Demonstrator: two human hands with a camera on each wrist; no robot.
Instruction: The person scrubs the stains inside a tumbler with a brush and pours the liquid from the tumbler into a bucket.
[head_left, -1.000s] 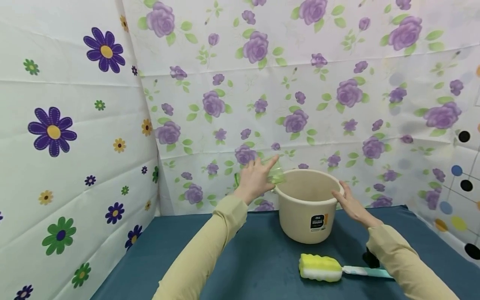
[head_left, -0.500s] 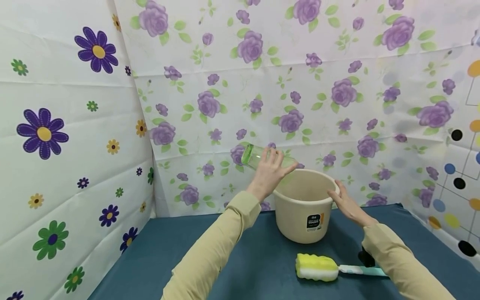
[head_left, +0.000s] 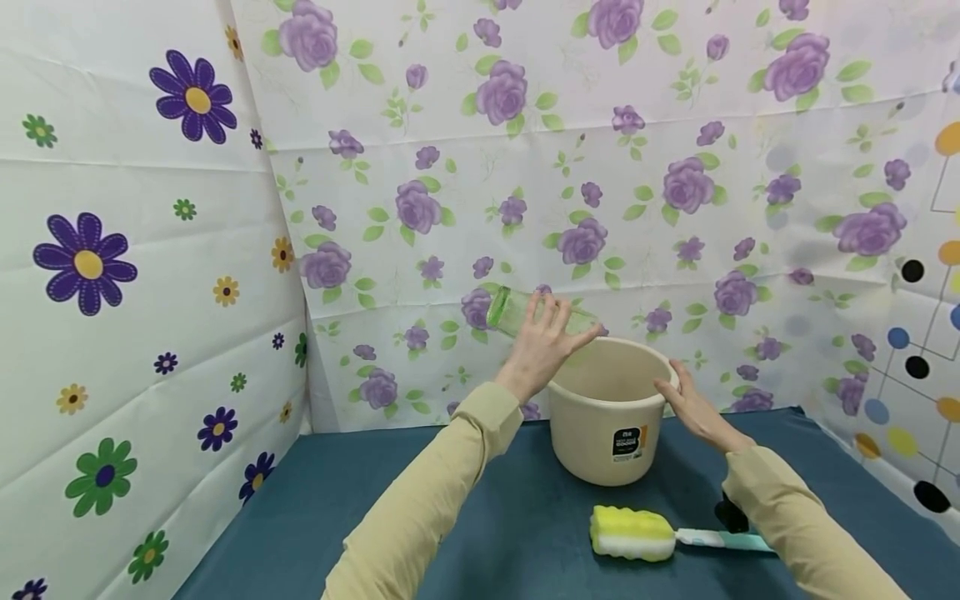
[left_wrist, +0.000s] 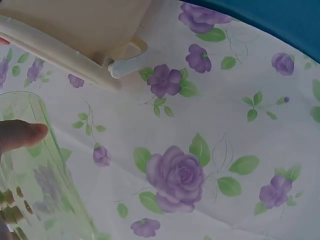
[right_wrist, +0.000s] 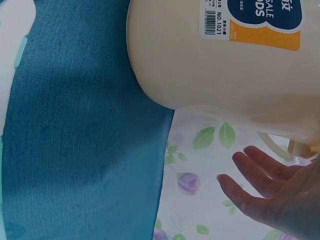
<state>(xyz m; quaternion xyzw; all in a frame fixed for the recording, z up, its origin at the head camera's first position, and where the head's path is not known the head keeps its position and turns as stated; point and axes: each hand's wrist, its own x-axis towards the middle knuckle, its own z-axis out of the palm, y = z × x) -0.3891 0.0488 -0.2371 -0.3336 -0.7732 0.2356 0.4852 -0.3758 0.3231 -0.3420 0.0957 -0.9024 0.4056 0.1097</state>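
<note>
In the head view, my left hand (head_left: 540,343) grips a clear green cup (head_left: 512,314) from the near side. The cup lies tilted, its base raised at the left and its other end lower, at the left rim of a beige bucket (head_left: 600,442). The left wrist view has my thumb across the wall of the green cup (left_wrist: 67,192), close to the bucket's rim (left_wrist: 60,56). My right hand (head_left: 693,408) holds the bucket's right rim, thumb over the edge. In the right wrist view, the other fingers (right_wrist: 255,172) extend beneath a side handle.
A sponge brush (head_left: 633,533) with a yellow and white head lies in front of the bucket, its white and teal handle running under the right sleeve (head_left: 806,517). Dark blue cloth (head_left: 517,517) covers the table. Flower-patterned sheets (head_left: 420,275) hang behind and at the sides.
My left hand has moved right and tipped the cup so that its base rises, then stays nearly still over the last half second. My right hand keeps its place on the bucket.
</note>
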